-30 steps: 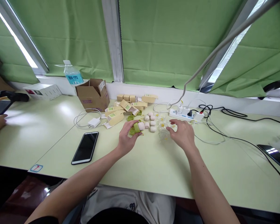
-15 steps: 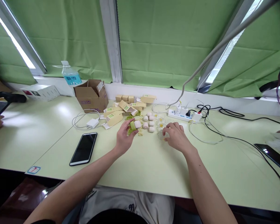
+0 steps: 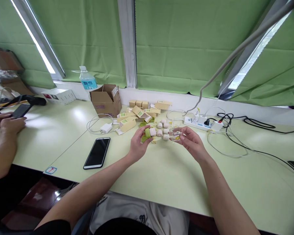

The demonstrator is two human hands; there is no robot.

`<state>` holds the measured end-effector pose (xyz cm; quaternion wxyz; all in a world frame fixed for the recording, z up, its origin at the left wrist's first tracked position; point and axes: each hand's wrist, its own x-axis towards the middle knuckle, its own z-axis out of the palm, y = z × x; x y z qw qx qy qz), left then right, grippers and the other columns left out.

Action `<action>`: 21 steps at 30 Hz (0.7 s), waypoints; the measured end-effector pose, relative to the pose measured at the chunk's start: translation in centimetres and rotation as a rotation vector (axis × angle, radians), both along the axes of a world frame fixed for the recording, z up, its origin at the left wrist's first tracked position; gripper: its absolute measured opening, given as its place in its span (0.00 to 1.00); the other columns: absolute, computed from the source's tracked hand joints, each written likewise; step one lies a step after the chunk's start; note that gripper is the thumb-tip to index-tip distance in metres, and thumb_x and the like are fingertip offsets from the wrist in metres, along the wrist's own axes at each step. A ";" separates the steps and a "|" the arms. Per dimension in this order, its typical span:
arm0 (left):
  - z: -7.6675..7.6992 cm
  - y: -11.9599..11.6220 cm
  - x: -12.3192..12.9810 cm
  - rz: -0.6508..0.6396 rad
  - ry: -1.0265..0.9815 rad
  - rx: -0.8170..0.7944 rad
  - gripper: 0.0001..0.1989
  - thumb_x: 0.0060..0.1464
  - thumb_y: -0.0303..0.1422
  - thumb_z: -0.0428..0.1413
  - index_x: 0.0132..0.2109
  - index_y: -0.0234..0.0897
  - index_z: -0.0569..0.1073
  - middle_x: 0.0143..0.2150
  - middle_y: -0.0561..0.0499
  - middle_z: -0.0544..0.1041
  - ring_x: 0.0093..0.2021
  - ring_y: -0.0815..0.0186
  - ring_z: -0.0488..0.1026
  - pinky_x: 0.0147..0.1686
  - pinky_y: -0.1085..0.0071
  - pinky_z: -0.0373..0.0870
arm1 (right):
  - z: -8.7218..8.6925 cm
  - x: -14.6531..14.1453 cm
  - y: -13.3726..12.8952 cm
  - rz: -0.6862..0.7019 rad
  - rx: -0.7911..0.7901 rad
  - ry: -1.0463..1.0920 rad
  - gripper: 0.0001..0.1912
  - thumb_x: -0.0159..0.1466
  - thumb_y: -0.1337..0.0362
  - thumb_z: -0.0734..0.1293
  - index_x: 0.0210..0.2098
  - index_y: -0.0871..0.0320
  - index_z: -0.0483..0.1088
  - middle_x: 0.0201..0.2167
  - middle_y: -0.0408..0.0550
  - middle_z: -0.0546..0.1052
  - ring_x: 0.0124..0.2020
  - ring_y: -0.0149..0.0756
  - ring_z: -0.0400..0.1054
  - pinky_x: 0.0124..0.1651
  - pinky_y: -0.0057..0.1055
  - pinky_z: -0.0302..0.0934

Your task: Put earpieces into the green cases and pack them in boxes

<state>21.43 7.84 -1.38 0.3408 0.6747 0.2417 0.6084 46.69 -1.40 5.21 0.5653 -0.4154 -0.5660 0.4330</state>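
Observation:
My left hand (image 3: 137, 145) is closed around a small green plastic holder (image 3: 147, 132) with a pale pinkish rounded block (image 3: 152, 132) set in its right end. Opposite it, my right hand (image 3: 193, 143) pinches a small clear plastic cover (image 3: 174, 134), raised off the table and facing the block. Between the two hands, several similar pale rounded pieces (image 3: 166, 131) stand in rows on the table. More green parts (image 3: 143, 124) lie behind my left hand, and a small yellow-green loop (image 3: 154, 140) is just beside its fingertips.
Small opened cartons (image 3: 137, 112) are heaped at the back, near a brown cardboard box (image 3: 106, 101) and a water bottle (image 3: 87, 79). A phone (image 3: 97, 153) and white charger (image 3: 106, 128) lie left. A power strip (image 3: 198, 122) with cables sits right. Another person's hands (image 3: 13, 123) hold a phone.
My right hand has picked the clear cover up from the table and turned it toward the left hand. The left hand keeps its hold. The view has swung left, showing more of the other person.

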 end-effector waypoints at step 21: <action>1.1 -1.3 -0.2 -0.081 0.066 0.128 0.24 0.61 0.31 0.68 0.63 0.43 0.76 0.59 0.41 0.80 0.61 0.53 0.78 0.62 0.54 0.77 | -1.9 -3.8 0.6 0.090 -0.011 0.084 0.31 0.63 0.45 0.79 0.61 0.49 0.77 0.54 0.52 0.84 0.54 0.50 0.79 0.60 0.52 0.74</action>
